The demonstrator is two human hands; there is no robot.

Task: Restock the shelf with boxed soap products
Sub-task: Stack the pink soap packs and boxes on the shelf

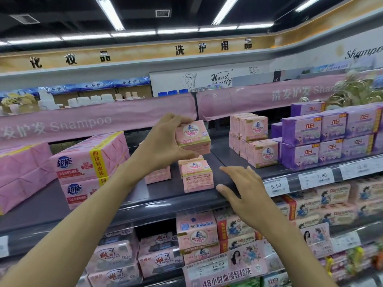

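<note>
While a few pink soap boxes (198,176) already stand on the half-bare shelf (157,195), the left hand (163,141) grips another box (193,137) just above them, and the right hand (246,189), grip open, hovers near the shelf's near edge.

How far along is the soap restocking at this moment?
Done: a few pink boxes already stand on the shelf. In hand: the left hand grips another pink box above them; the right hand is open at the shelf edge. Left: bare shelf shows around that small stack, so more boxes seem needed.
</note>
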